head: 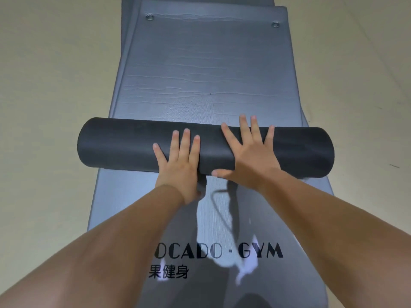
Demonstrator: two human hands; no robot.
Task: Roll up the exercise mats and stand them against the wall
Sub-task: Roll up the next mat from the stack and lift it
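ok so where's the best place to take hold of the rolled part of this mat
Probably the roll on its top, from the near side, one hand toward each end. It lies crosswise, long and round, likely too thick for a one-hand grip, and the flat part stretches away ahead. The left hand and right hand press flat near its middle.

A: Where does the one view sit?

B: On the person's head. It faces forward and steeply down along the flat mats [200,74], which run from the bottom edge up to the top.

A: How near?

B: Close. The forearms [111,241] come in from the lower corners, and the left grip [180,165] and right grip [251,161] fall mid-frame on the rolled mat [111,147].

A: And the lens?

B: Wide-angle. The mats' long edges bow, and floor [44,85] shows on both sides.
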